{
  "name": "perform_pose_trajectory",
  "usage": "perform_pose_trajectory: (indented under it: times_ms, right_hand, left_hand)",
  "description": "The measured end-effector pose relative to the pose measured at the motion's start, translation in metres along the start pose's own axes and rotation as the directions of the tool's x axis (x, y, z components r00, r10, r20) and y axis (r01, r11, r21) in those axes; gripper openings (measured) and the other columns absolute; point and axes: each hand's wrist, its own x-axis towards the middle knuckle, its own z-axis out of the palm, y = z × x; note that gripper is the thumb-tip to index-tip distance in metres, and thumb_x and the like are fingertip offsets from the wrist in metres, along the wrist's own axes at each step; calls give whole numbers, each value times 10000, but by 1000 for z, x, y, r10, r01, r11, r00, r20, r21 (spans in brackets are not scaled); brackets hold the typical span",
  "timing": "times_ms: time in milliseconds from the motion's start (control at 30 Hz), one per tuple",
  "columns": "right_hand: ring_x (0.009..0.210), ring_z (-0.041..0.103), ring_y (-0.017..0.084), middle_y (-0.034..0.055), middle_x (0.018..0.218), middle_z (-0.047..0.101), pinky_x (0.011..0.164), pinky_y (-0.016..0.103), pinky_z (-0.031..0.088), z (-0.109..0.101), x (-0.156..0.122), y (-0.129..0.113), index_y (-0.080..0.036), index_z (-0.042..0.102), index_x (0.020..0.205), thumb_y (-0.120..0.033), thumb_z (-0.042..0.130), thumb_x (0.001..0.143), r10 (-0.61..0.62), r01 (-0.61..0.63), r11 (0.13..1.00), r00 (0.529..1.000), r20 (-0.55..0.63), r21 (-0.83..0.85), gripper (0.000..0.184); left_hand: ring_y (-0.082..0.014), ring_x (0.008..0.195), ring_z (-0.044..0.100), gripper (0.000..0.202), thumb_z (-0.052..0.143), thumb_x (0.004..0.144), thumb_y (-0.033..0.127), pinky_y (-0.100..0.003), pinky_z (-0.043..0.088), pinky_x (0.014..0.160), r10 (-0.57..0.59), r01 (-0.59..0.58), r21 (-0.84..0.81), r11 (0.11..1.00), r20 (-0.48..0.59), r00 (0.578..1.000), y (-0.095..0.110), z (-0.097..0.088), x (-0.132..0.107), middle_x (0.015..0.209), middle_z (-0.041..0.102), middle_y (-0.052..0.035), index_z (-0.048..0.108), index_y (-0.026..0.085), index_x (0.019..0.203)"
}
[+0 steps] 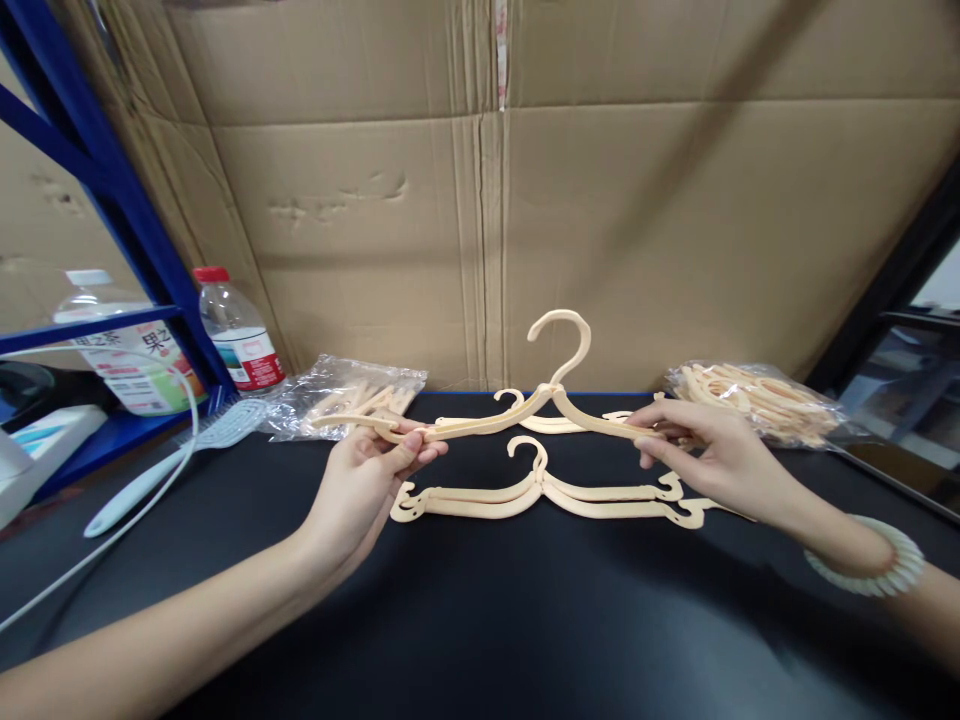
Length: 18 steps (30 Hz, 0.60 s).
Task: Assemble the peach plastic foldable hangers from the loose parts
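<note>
A cream plastic clothes hanger is held up above the black table, its hook pointing upward. My left hand pinches its left arm between thumb and fingers; a strip-like end sticks out to the left past the hand. My right hand grips the right arm near its tip, and my fingers hide that end. Below lies another cream hanger, folded with its arms side by side, flat on the table. Behind the raised one, a further hanger lies partly covered.
At back left is a clear bag with cream pieces; a bag of hangers lies at back right. A pale hairbrush, a white cable and bottles stand or lie left. Cardboard walls the back.
</note>
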Motion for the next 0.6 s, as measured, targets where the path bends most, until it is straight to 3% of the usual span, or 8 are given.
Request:
perform_pose_trajectory:
  times_ms: [100, 233, 333, 367, 433, 500, 533, 600]
  right_hand:
    - [539, 641, 168, 32, 626, 649, 471, 262, 510, 1, 1, -1, -201, 629, 916, -397, 540, 886, 43, -43, 998, 999, 2, 39, 217]
    - [574, 658, 188, 47, 635, 655, 497, 278, 520, -2, 3, 4, -177, 624, 923, -457, 559, 867, 134, -140, 985, 989, 60, 105, 293]
    - [623, 672, 197, 55, 657, 670, 572, 298, 549, -6, 4, 9, -165, 609, 955, -468, 592, 849, 203, -227, 958, 968, 144, 175, 322]
    - [641, 676, 197, 56, 667, 675, 602, 302, 557, -8, 5, 9, -165, 607, 950, -464, 606, 840, 213, -245, 950, 962, 171, 194, 319]
    - [678, 680, 196, 58, 695, 677, 637, 301, 564, -11, 6, 8, -168, 610, 909, -449, 631, 822, 220, -271, 937, 948, 231, 219, 295]
    - [679, 671, 189, 58, 721, 671, 615, 287, 559, -14, 7, 5, -170, 614, 849, -428, 642, 808, 217, -291, 932, 925, 312, 215, 263]
    - [669, 661, 182, 56, 729, 667, 591, 277, 550, -15, 7, 3, -170, 616, 825, -411, 644, 802, 213, -297, 934, 909, 358, 200, 243]
    - [643, 634, 166, 49, 738, 660, 549, 260, 521, -17, 6, -1, -172, 623, 801, -368, 638, 794, 207, -305, 940, 866, 456, 152, 197]
  left_hand:
    - [-152, 758, 694, 121, 758, 706, 75, -221, 571, 779, -13, 12, -51, 999, -20, 1000, 0, 1, 0, 793, 700, -30, 649, 127, 722]
    - [-155, 712, 709, 99, 679, 792, 118, -227, 580, 708, -105, 105, -12, 994, -6, 994, -5, 5, -11, 916, 719, -56, 636, 157, 871]
    - [-193, 712, 715, 267, 653, 783, 103, -302, 593, 704, -253, 220, 192, 956, 170, 952, -10, 9, -33, 1033, 716, -98, 626, 193, 1034]
    - [-220, 699, 715, 301, 653, 775, 110, -337, 597, 671, -270, 179, 299, 937, 298, 915, -11, 10, -42, 1038, 715, -104, 632, 212, 1057]
    - [-280, 920, 694, 273, 636, 795, 121, -382, 569, 811, -137, -148, 458, 876, 532, 835, -10, 13, -57, 1091, 706, -112, 692, 241, 1034]
    - [-336, 1203, 550, 384, 654, 775, 86, -456, 409, 1046, -71, -463, 449, 764, 771, 633, -5, 15, -67, 1211, 667, -105, 707, 278, 1103]
    - [-340, 1236, 523, 411, 639, 780, 57, -474, 355, 1085, -44, -544, 432, 720, 810, 585, -2, 17, -70, 1218, 664, -100, 708, 289, 1112]
    - [-350, 1261, 498, 457, 642, 778, 33, -502, 296, 1116, -24, -642, 427, 636, 843, 538, 1, 18, -72, 1242, 644, -102, 689, 290, 1152]
